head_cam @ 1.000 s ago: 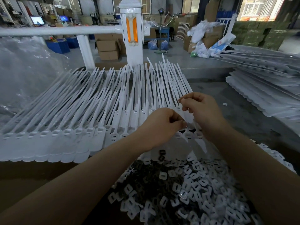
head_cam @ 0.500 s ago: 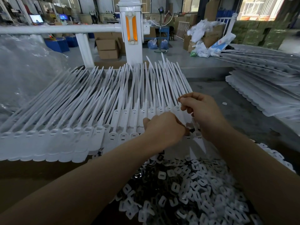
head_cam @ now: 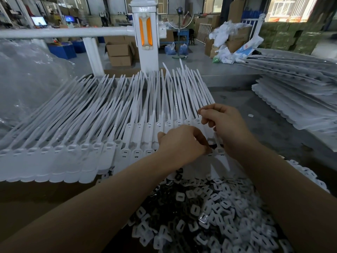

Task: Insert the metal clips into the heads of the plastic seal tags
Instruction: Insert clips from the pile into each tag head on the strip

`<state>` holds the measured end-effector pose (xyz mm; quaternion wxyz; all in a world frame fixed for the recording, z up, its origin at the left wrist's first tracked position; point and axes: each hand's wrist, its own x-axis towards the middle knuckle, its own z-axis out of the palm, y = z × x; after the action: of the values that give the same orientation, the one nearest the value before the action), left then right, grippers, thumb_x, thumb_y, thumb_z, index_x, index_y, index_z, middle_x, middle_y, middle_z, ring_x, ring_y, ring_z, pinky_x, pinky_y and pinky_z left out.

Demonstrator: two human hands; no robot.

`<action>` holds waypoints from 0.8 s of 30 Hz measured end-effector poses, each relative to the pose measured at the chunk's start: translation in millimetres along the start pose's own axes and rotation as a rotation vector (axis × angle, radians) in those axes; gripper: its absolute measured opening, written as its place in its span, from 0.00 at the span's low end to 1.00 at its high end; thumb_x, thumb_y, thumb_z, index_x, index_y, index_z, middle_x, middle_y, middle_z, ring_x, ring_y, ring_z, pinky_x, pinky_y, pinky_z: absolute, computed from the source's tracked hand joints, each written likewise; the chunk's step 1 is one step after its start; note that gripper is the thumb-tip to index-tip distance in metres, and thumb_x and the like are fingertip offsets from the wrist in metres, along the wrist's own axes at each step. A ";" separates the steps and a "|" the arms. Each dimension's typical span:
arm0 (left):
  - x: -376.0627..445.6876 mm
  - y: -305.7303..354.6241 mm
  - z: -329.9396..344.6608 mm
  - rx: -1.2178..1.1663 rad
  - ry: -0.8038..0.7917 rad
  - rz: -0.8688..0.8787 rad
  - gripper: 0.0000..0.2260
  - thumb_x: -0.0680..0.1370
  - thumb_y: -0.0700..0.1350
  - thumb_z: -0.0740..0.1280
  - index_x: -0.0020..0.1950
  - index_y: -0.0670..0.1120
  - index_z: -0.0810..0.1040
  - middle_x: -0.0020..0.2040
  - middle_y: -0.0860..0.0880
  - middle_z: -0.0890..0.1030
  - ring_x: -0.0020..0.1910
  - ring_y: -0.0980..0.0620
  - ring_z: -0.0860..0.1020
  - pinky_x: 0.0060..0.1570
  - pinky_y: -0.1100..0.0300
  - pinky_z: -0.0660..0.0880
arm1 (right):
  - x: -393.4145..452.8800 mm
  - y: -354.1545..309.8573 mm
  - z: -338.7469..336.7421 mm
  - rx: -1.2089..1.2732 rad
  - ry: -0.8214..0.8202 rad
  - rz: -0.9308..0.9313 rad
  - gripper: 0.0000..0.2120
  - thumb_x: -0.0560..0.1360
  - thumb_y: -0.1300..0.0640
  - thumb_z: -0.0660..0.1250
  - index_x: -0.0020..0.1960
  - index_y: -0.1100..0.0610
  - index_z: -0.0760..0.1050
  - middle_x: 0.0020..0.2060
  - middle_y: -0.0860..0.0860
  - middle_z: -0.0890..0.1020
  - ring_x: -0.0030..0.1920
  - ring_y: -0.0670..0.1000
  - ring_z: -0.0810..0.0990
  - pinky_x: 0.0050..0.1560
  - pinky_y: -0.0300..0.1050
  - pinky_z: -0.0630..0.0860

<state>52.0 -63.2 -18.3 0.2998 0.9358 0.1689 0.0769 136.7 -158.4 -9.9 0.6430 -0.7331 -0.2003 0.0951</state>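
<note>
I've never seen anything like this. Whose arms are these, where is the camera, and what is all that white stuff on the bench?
No machine here: a person wears a camera on the head, looking down at their own arms. Fanned across the bench lie white plastic seal tags, long strips with boxy heads. Nearer the person lies a pile of small clips. The left hand and right hand work together at one tag head at the row's right end, fingers curled. What exactly they pinch is hidden.
</note>
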 end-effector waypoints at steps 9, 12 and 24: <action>1.2 -5.8 -21.7 0.051 -0.107 0.210 0.04 0.77 0.53 0.70 0.47 0.63 0.84 0.34 0.62 0.78 0.38 0.66 0.72 0.68 0.45 0.59 | -0.3 -1.2 -0.5 0.000 -0.003 -0.004 0.05 0.76 0.59 0.66 0.45 0.55 0.80 0.31 0.47 0.78 0.27 0.35 0.74 0.45 0.40 0.67; -0.7 -11.5 -27.4 0.143 -0.114 0.350 0.06 0.77 0.54 0.69 0.50 0.65 0.82 0.42 0.60 0.78 0.45 0.63 0.71 0.60 0.52 0.58 | -0.4 -1.4 -1.1 0.000 -0.009 -0.001 0.05 0.76 0.59 0.65 0.45 0.55 0.80 0.31 0.48 0.78 0.27 0.35 0.74 0.44 0.40 0.67; -10.4 -9.1 -44.9 0.043 -0.324 0.565 0.06 0.71 0.49 0.77 0.47 0.56 0.85 0.37 0.60 0.79 0.38 0.65 0.76 0.38 0.74 0.69 | 0.0 -1.7 -2.6 0.009 -0.001 -0.001 0.05 0.76 0.59 0.66 0.45 0.55 0.80 0.32 0.47 0.79 0.27 0.35 0.74 0.41 0.38 0.67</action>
<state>28.9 -36.0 12.2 0.2696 0.9519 -0.1456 0.0036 137.4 -160.5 -7.8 0.6463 -0.7300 -0.2005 0.0963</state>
